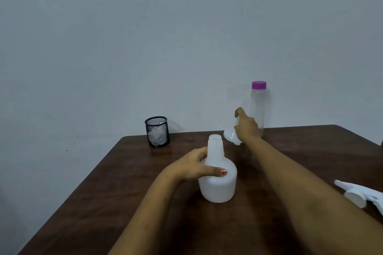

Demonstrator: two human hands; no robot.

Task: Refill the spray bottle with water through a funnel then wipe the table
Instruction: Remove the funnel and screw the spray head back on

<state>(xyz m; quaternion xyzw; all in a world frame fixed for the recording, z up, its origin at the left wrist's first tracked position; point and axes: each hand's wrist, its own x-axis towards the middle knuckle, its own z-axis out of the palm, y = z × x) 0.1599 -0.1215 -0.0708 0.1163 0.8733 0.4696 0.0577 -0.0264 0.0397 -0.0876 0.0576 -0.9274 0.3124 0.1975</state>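
A white spray bottle body (217, 184) stands upright on the dark wooden table (124, 203) with its neck open and no head on it. My left hand (190, 166) grips its shoulder from the left. Farther back, my right hand (246, 124) holds a white funnel (231, 135), tilted, with the wide mouth facing down-left, just above the table. Behind that hand stands a clear water bottle (258, 105) with a purple cap. The white trigger spray head (360, 194) lies on the table at the right edge.
A black mesh cup (156, 131) with crumpled white paper or cloth inside stands at the table's back left, near the pale wall. The table's left edge runs diagonally toward me.
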